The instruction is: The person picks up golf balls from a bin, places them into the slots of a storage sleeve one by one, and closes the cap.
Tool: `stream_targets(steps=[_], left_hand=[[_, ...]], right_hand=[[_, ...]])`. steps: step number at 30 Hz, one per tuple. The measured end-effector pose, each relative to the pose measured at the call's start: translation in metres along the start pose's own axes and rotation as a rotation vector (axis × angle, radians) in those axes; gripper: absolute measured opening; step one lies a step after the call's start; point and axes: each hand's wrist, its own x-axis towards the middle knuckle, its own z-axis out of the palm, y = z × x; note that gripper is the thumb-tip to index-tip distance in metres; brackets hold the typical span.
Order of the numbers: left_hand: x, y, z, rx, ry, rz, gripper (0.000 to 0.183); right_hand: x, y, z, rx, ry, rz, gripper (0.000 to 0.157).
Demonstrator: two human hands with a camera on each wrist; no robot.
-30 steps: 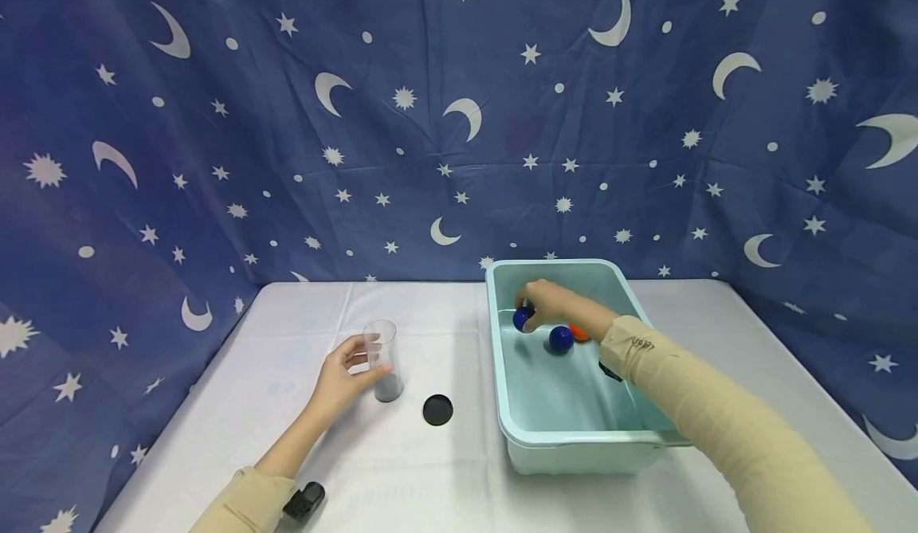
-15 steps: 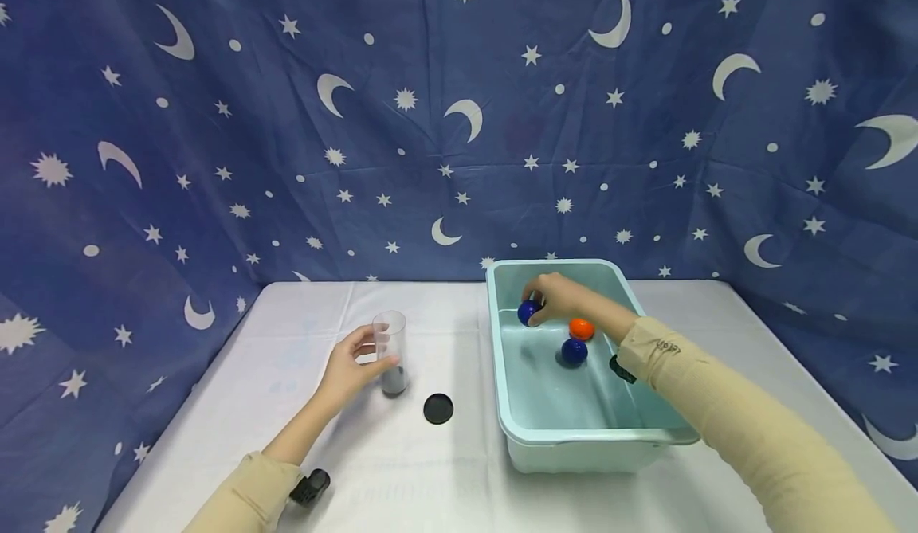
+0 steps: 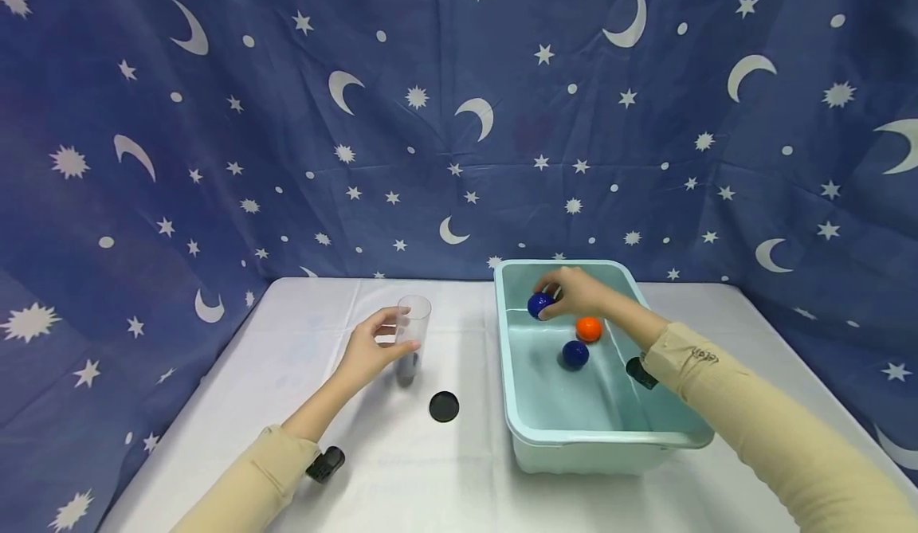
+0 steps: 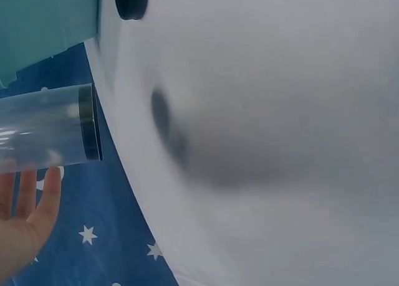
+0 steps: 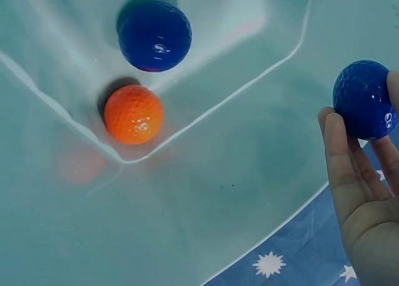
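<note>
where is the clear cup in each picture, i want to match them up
Head: clear cup just left of centre, above and left of the black disc.
Left wrist: clear cup at the left edge, sideways in the picture, partly cut off.
Right wrist: not in it.
Shared landmark: the teal tub, right of centre in head, top left in left wrist, across most of right wrist.
</note>
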Motion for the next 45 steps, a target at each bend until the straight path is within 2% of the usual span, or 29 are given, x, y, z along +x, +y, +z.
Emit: stream_targets(steps=[8,16,25,29,37,45], left_hand=[[0.013,0.017,0.012,0.096,-0.019,0.027,0.053],[0.021,0.031,0.026,0.123,-0.060,0.062,0.053],[0.029,0.044,0.039,0.126,-0.053,0.042,0.054],[0.029,0.049,0.044,0.132,-0.064,0.058,0.054],[0.027,0.053,0.050,0.108,-0.090,0.126,0.053],[0.026,0.052,0.051,0.089,-0.117,0.067,0.055]], right_hand=[[-0.012,-0.004,-0.012,0.151,0.045,-0.028,0.041],[-0.019,-0.015,-0.019,0.246,0.086,0.025,0.039],[-0.023,-0.034,-0.022,0.314,0.131,0.044,0.042],[-0.023,-0.043,-0.020,0.365,0.138,0.056,0.043],[-0.019,-0.056,-0.016,0.382,0.163,0.070,0.045],[-0.013,-0.062,-0.007,0.388,0.155,-0.002,0.044]])
